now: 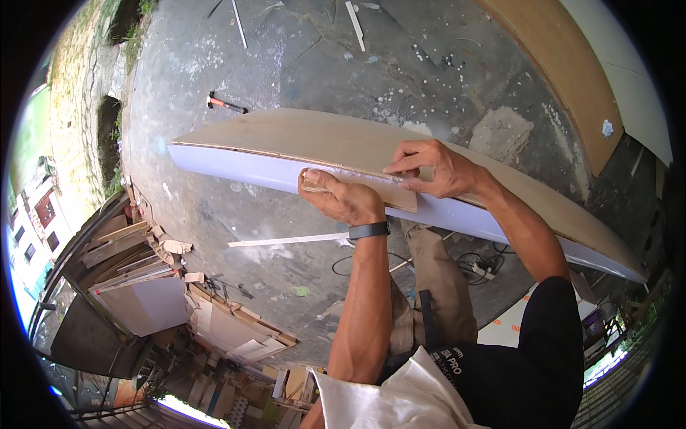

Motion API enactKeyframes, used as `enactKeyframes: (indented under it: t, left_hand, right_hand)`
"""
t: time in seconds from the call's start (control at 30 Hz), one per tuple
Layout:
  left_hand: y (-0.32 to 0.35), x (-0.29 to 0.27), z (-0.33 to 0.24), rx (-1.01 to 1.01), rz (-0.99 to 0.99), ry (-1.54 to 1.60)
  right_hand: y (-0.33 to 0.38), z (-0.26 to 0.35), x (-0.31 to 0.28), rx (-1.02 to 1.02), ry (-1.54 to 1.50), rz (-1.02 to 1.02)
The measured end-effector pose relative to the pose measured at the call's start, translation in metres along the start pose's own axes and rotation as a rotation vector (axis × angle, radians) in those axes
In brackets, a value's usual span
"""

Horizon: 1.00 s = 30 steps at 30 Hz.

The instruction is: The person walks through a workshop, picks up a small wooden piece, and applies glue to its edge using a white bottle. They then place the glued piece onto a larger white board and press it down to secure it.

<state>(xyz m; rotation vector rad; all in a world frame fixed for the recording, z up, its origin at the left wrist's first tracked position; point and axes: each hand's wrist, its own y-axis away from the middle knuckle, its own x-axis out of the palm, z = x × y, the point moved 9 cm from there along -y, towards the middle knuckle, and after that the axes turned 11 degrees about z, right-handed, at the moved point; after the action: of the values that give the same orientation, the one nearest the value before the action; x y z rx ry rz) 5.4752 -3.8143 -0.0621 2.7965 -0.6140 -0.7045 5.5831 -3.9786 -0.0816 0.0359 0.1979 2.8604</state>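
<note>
A long plywood panel (271,131) with a pale lilac face along its near side (236,164) lies across in front of me. My left hand (349,201) is closed around a small flat piece of plywood (397,194), held against the panel's near edge. Layered wood shows at the end beside my thumb. My right hand (444,170) reaches in from the right, its fingers curled and thumb bent in at the same edge. Whatever its fingertips pinch is too small to make out. White crumbs or filler dot the edge between both hands.
An orange-and-black handled tool (226,104), perhaps a hammer, lies beyond the panel. Thin strips (286,240) and a dark cable (468,263) are on the concrete floor. Wood offcuts (143,264) are stacked at left. Large boards (564,71) lie at far right.
</note>
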Motion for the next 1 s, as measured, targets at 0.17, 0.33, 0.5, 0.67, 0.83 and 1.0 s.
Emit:
enactKeyframes:
  t: [0.17, 0.33, 0.5, 0.67, 0.83, 1.0]
  left_hand:
    - [0.001, 0.002, -0.004, 0.009, -0.004, 0.004]
    - [0.002, 0.001, -0.002, 0.036, -0.001, 0.013]
    - [-0.001, -0.003, -0.003, 0.032, -0.02, 0.042]
    - [0.002, 0.002, -0.004, 0.02, -0.017, 0.006]
    - [-0.003, 0.0, 0.002, 0.044, 0.015, 0.092]
    - [0.0, -0.001, 0.002, -0.008, 0.001, 0.107]
  right_hand:
    - [-0.04, 0.009, 0.005, -0.08, 0.047, -0.028]
    - [-0.073, 0.019, 0.01, -0.259, 0.217, -0.114]
    - [-0.041, 0.018, 0.008, -0.104, 0.016, 0.046]
    - [-0.001, -0.011, 0.0, 0.033, -0.01, -0.046]
    - [-0.057, -0.002, 0.008, 0.014, 0.014, -0.103]
    - [-0.091, 0.006, 0.011, 0.002, 0.096, -0.058]
